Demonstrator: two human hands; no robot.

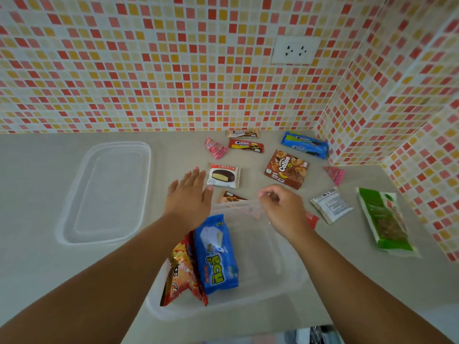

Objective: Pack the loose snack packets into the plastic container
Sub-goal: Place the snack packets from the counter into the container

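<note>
A clear plastic container (260, 294) sits near the counter's front edge. Inside it, at the left, lie a blue packet (217, 254) and a red-orange chip bag (182, 271). My right hand (280, 209) pinches the container's far rim. My left hand (190, 194) hovers open, fingers spread, just left of a white Choco Pie packet (223, 175). A small brown packet (232, 196) lies between my hands. Loose packets lie beyond: a brown Collon box (286, 169), a blue cookie pack (305, 144), a red Cream-O bar (246, 146) and a pink packet (214, 147).
The container's clear lid (106, 192) lies on the counter at the left. At the right lie a green packet (385, 222), a white packet (330, 205) and another pink packet (335, 175). Tiled walls close the back and right; a socket (294, 50) sits on the back wall.
</note>
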